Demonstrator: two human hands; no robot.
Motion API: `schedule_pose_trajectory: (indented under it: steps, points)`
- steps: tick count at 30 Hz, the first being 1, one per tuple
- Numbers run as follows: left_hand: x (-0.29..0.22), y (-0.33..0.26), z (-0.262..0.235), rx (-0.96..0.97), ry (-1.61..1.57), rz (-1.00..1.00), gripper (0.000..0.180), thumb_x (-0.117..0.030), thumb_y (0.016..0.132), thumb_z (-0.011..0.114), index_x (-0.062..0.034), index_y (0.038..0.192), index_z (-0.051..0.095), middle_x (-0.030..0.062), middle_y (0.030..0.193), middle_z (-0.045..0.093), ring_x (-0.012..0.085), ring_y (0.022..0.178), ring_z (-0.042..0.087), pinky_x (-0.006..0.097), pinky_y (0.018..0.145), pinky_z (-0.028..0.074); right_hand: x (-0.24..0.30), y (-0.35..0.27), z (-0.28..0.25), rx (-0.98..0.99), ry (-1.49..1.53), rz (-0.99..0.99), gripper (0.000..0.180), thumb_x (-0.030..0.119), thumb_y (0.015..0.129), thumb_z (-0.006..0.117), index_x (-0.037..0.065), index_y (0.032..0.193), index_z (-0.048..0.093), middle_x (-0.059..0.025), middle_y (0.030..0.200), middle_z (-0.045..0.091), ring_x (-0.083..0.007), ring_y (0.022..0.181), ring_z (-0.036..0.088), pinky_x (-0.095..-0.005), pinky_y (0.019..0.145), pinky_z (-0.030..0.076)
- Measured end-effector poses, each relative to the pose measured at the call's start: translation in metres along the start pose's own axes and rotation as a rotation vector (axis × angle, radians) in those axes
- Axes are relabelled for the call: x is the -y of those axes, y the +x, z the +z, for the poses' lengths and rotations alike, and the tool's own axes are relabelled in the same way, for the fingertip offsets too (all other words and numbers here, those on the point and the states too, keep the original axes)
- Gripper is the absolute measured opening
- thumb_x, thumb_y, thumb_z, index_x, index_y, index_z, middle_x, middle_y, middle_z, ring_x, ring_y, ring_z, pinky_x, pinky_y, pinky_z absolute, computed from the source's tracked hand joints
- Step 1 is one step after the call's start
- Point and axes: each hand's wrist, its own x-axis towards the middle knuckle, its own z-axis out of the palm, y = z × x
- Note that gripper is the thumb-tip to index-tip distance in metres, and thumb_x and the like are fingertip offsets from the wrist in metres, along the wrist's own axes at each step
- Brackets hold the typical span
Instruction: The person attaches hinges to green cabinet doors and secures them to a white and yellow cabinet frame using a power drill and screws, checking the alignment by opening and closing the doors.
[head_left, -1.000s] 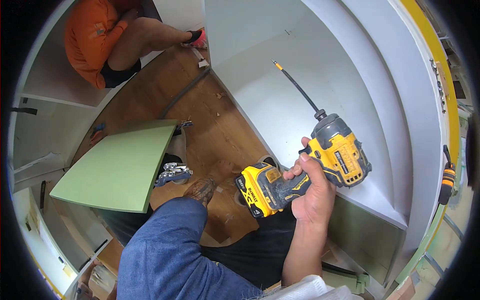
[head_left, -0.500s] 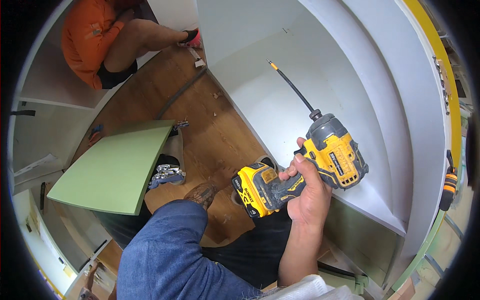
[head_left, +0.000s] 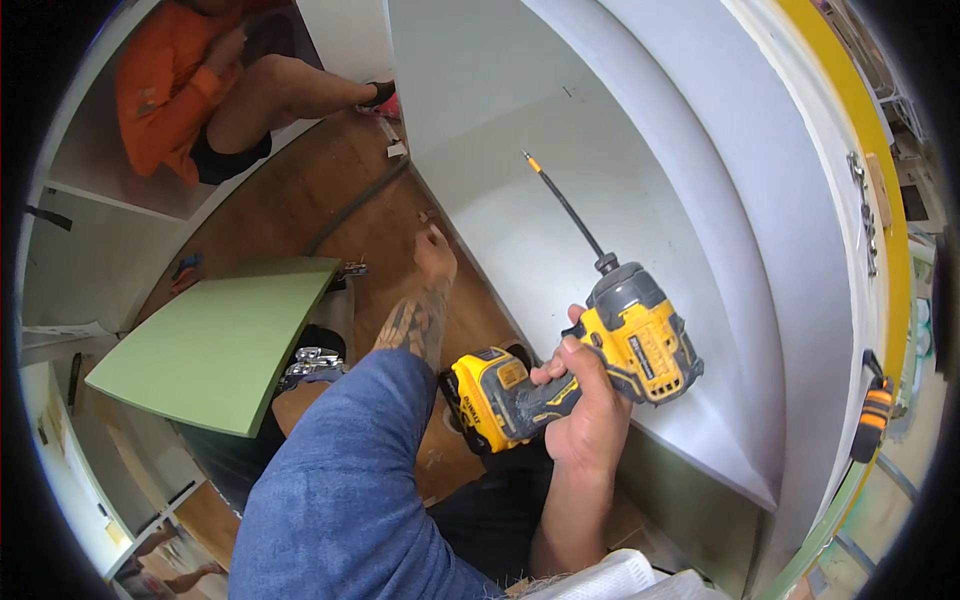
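My right hand [head_left: 590,400] is wrapped round the grip of a yellow and black cordless impact driver [head_left: 640,345]. A long dark bit [head_left: 572,212] with an orange band points up and away to the left, apart from the white panel [head_left: 470,180]. My left arm, in a rolled blue sleeve [head_left: 330,470], reaches forward over the wooden floor [head_left: 340,170]. The left hand [head_left: 435,252] is low near small scraps [head_left: 427,216], its fingers curled in. Whatever may be between those fingers is hidden.
A green board [head_left: 210,345] lies at left, beside metal cabinet hinges [head_left: 315,362]. A person in orange [head_left: 165,100] sits at the far left. A black-orange handled tool [head_left: 872,420] is at the right edge. A grey strip [head_left: 360,200] crosses the floor.
My left hand has moved forward along the floor, from beside the driver's battery toward the scraps. The driver, still in my right hand, has shifted slightly left and down in view.
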Motion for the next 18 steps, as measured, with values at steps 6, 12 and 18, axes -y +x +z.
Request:
schedule_pose_trajectory:
  steps: [6, 12, 18]
  points:
    - [-0.013, 0.137, 0.035, -0.074, -0.101, -0.005, 0.025, -0.023, 0.099, 0.067, -0.0011, 0.109, 0.069, 0.0202, 0.107, 0.076, 0.0383, 0.102, 0.072, 0.045, 0.088, 0.057, -0.012, 0.004, -0.008, -0.036, -0.036, 0.036, 0.046, 0.004, 0.092, 0.068, -0.006, 0.136, 0.058, -0.0037, 0.080, 0.061, -0.0118, 0.069, 0.060, -0.0322, 0.068, 0.058]
    - [-0.011, 0.179, 0.055, 0.021, 0.042, 0.077, 0.025, -0.023, 0.091, 0.076, -0.0040, 0.108, 0.073, 0.0165, 0.104, 0.077, 0.0336, 0.098, 0.074, 0.042, 0.088, 0.058, 0.007, -0.002, 0.003, -0.104, -0.107, 0.015, 0.045, 0.003, 0.092, 0.069, -0.006, 0.135, 0.059, -0.0041, 0.081, 0.060, -0.0119, 0.069, 0.059, -0.0325, 0.068, 0.058]
    - [-0.029, 0.174, 0.050, -0.035, 0.311, -0.045, 0.026, -0.027, 0.091, 0.077, -0.0061, 0.106, 0.075, 0.0171, 0.106, 0.076, 0.0340, 0.101, 0.074, 0.043, 0.091, 0.059, -0.001, -0.001, -0.004, -0.095, -0.082, 0.030, 0.045, 0.002, 0.092, 0.069, -0.006, 0.135, 0.059, -0.0044, 0.081, 0.060, -0.0117, 0.070, 0.058, -0.0330, 0.069, 0.058]
